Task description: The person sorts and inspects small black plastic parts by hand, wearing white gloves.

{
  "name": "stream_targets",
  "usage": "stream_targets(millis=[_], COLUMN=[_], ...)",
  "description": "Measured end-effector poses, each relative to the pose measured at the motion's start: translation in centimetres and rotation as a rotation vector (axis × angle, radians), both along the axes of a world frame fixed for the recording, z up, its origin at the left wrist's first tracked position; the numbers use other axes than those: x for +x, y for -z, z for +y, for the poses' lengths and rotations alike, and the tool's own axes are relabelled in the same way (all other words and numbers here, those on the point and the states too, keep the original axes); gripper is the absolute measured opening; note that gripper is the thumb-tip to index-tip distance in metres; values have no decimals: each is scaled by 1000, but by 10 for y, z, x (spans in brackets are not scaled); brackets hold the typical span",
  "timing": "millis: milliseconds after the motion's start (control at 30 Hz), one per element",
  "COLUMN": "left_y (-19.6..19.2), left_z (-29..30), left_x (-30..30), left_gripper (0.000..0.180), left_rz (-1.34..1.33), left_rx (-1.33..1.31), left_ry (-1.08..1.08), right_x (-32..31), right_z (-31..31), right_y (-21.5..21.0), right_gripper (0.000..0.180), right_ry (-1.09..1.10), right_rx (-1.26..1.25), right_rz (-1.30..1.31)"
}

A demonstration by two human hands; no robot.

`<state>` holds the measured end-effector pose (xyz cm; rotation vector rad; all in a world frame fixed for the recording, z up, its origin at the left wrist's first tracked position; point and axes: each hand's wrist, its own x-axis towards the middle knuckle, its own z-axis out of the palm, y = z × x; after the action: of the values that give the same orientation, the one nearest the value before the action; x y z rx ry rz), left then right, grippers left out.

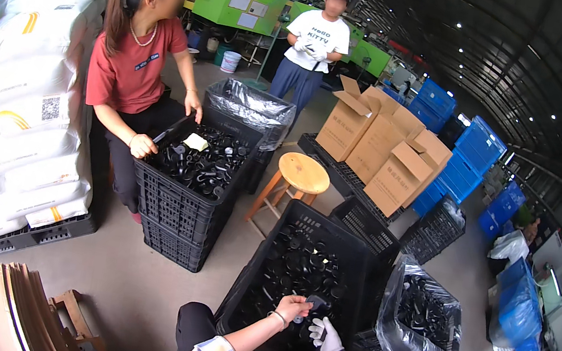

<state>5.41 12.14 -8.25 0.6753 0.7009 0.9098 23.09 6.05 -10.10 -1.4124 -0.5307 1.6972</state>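
Fingers [302, 303] of our left grip [291, 307], bare, were closed on a small black piece [320, 303]. It stuck out from our fingertips to the right and slightly away from us, with its free end beyond the grip on that side. Its long axis seemed to run roughly crosswise in front of us, but it showed too small and dark for us to be sure. Our right grip [326, 337], in a white glove, was just below and to the right of it, fingers partly curled; we could not tell whether they held anything.

Both grips were over a large black crate [227, 307], and beyond them spread its heap of black parts [296, 265]. To the right of our grips we had a crate lined with a clear bag [386, 323], with more dark parts inside. Straight ahead of the left grip, past the crate, was a round wooden stool [303, 173]. Farther off to its left, a co-worker in a red shirt [138, 74] bent over stacked black crates [177, 212]. Well beyond our right grip stood open cardboard boxes [394, 174].
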Motion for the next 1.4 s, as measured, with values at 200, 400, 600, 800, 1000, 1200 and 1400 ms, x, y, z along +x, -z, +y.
stream_targets(millis=[200,400,600,800,1000,1200,1400], left_y=[20,20,12,4,-7,0,-7], left_z=[-19,-22,-28,-22,-18,-18,-26], left_x=[6,2,-9,-17,-26,-22,-21], left_gripper=[12,9,20,18,16,16,16], left_rz=[172,347,172,-67,-188,-187,-121], left_rx=[189,487,112,-210,-85,-68,2], left_ry=[88,-104,113,157,167,163,144], right_x=[-1,-8,-17,-18,-31,-29,-30], right_z=[8,2,-7,-11,-3,-5,-9], right_y=[9,-1,-30,-44,-61,-57,-58], right_gripper=[45,35,21,23,30,31,30], right_ry=[-59,-142,14,-126,14,31,49], right_rx=[23,88,300,431,431,406,381], right_rz=[434,338,249,-123,-83,-99,-90])
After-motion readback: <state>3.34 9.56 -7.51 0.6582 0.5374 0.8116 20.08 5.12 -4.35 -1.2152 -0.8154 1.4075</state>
